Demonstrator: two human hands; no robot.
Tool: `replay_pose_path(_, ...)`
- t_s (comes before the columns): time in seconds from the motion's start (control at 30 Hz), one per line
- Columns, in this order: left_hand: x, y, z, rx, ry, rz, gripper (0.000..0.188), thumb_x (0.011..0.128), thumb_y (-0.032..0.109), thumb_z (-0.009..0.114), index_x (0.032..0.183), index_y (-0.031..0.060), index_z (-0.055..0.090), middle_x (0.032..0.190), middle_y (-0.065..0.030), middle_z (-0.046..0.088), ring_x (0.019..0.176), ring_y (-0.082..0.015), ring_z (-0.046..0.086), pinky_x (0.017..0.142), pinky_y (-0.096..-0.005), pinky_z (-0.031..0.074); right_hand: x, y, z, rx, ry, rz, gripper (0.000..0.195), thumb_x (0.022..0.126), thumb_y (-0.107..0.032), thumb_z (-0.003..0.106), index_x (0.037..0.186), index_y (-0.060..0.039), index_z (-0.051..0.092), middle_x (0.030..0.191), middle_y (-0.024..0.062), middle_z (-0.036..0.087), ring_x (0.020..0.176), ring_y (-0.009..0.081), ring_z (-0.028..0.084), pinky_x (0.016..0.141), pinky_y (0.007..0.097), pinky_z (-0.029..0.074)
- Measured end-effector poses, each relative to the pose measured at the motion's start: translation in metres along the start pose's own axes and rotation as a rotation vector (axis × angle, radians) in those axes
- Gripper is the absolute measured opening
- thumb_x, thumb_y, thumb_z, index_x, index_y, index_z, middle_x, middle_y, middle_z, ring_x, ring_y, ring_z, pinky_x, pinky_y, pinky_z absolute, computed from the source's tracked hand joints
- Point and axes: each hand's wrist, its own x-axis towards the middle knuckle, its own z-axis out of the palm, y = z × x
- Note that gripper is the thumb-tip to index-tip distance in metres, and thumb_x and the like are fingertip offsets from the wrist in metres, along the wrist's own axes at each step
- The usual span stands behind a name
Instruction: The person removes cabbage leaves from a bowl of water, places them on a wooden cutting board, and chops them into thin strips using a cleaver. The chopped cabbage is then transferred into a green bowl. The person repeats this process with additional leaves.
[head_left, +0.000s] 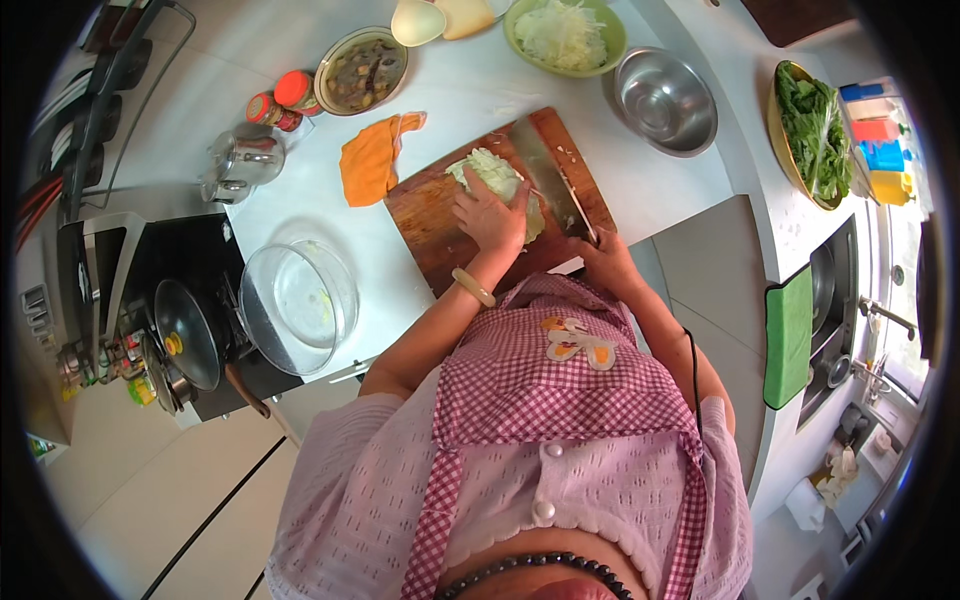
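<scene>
A wooden cutting board (431, 217) lies at a slant on the white counter before me. On it rests a piece of pale green cabbage (489, 171). My left hand (491, 214) presses on the cabbage from the near side, fingers spread over it. In my right hand (606, 259) is the handle of a wide-bladed kitchen cleaver (541, 161). Its blade lies along the board, just right of the cabbage, and points away from me. Small pale shreds stick to the board near the blade.
An orange cloth (369, 161) and a clear bowl (300, 307) are left of the board. Beyond it stand a green bowl (615, 56) of shredded cabbage and a steel bowl (664, 101). A dish of soaking food (364, 71) sits far left. Leafy greens (814, 142) fill a bowl at right.
</scene>
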Motion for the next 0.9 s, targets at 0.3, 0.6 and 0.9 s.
replay_pose_path(0.3,0.011,0.011,0.004,0.102,0.050,0.127,0.103,0.065,0.039,0.088,0.149,0.0112,0.035,0.140,-0.0279,0.038,0.127,-0.0459,0.037,0.104,-0.0555,0.032,-0.002,-0.020,-0.031,0.118,0.018,0.094,0.026,0.093,-0.029,0.064,0.098,-0.0059,0.073,0.058,-0.0041,0.045,0.049,0.0071,0.040,0.049,0.0300,0.036)
replay_pose_path(0.6,0.042,-0.037,-0.078,0.264,-0.626,0.935,0.096,0.069,0.028,0.087,0.151,0.0135,0.040,0.143,-0.0207,0.041,0.128,-0.0392,0.042,0.108,-0.0499,0.034,-0.007,-0.013,-0.037,0.179,-0.073,0.106,0.033,0.095,-0.040,0.066,0.101,-0.0075,0.071,0.056,-0.0030,0.046,0.041,0.0095,0.040,0.040,0.0283,0.032)
replay_pose_path(0.9,0.024,-0.047,-0.067,0.342,-0.280,0.992,0.078,0.087,0.041,0.073,0.151,0.0107,0.041,0.146,-0.0206,0.039,0.136,-0.0407,0.036,0.115,-0.0564,0.025,0.007,0.006,-0.007,-0.032,-0.079,0.059,0.044,0.095,-0.042,0.066,0.088,0.0012,0.058,0.061,0.0065,0.058,0.047,0.0158,0.057,0.045,0.0343,0.047)
